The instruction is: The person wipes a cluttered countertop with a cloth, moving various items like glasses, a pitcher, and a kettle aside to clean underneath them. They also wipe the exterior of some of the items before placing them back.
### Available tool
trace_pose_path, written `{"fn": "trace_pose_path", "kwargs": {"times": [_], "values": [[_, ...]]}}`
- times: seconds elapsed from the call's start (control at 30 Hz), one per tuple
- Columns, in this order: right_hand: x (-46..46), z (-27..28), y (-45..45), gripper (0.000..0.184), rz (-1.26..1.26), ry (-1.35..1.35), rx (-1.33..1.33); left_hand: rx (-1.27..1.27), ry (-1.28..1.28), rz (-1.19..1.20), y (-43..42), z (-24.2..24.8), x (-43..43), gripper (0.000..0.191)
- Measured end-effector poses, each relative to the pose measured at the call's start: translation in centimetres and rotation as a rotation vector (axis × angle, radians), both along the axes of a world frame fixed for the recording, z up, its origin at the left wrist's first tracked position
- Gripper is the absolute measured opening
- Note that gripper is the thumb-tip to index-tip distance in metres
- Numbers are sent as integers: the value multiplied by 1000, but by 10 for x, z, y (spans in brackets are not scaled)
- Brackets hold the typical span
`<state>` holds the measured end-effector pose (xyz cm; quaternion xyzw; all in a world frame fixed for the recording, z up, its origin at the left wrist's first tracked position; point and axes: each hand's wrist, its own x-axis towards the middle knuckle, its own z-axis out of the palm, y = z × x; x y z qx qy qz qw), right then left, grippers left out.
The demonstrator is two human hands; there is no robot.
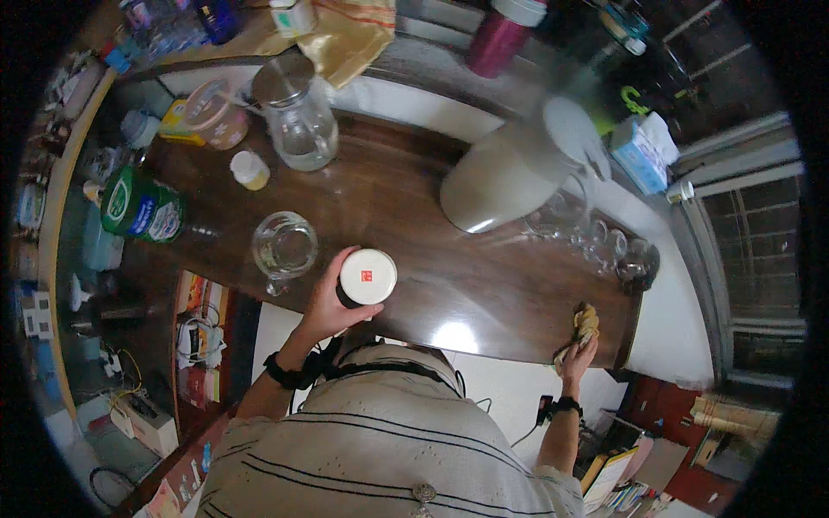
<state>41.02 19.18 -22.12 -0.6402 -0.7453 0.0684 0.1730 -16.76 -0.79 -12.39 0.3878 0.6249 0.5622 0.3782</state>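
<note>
My left hand [331,301] is wrapped around a dark canister with a white round lid [368,288] that bears a small red mark. Just left of it stands a clear glass mug [285,243]. Far to the right, my right hand [578,355] grips a bunched yellowish-brown cloth [585,324] at the front edge of the dark wooden tabletop [414,194]. Most of the canister's body is hidden under its lid and behind my fingers.
At the back are a tall whitish pitcher [505,175], a lidded glass jug [301,123] and a small white-capped bottle [250,171]. Several glasses [605,239] line the right side. A green tub [142,207] sits left; a tissue box [641,155] is back right.
</note>
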Motion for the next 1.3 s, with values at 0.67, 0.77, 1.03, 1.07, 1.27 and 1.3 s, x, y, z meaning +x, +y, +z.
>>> {"fn": "trace_pose_path", "kwargs": {"times": [0.67,0.77,1.03,1.07,1.27,1.3], "values": [[-122,91,8,81,245,440,-90,34,426,-305,119,-5,121,95],[-193,107,3,93,666,439,-265,68,450,-301,142,-9,143,96],[-250,118,0,107,660,549,-404,-166,53,-326,150,-33,137,96],[-252,119,-2,107,646,514,-422,-41,137,-285,148,-27,127,95],[-273,107,-11,109,544,442,-274,402,463,192,172,60,55,115],[-276,104,-11,107,534,420,-258,365,473,155,185,72,51,120]]}}
